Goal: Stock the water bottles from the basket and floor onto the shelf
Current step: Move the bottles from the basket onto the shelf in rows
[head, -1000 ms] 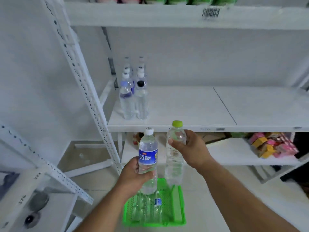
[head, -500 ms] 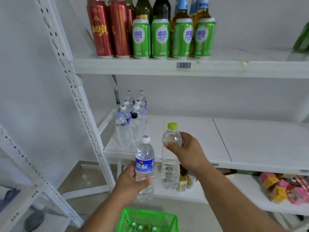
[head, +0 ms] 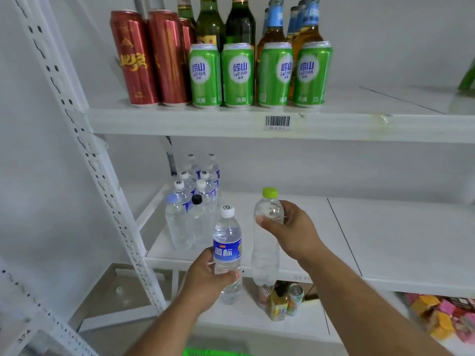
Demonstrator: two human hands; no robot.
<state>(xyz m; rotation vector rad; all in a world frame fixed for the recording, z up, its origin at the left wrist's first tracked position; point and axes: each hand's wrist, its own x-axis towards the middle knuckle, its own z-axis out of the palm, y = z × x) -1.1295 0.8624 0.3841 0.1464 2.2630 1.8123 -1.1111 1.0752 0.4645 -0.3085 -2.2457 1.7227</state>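
Observation:
My left hand [head: 207,280] grips a blue-labelled water bottle with a white cap [head: 227,246] upright, just in front of the middle shelf [head: 401,240]. My right hand [head: 290,228] grips the upper part of a taller clear bottle with a green cap [head: 266,242], beside the first and slightly higher. Several water bottles [head: 191,201] stand in two rows at the shelf's left end, behind and left of both hands. Only the top rim of the green basket [head: 213,352] shows at the bottom edge.
The upper shelf [head: 359,124] carries red cans [head: 151,57], green cans [head: 259,74] and glass bottles. A perforated white upright [head: 84,150] runs down the left. Small drink bottles [head: 280,300] and colourful packets [head: 444,317] sit on the lower shelf.
My view has tilted up, so the basket has dropped almost out of sight and the upper shelf has come in. Both hands have carried their bottles up to the middle shelf's front edge.

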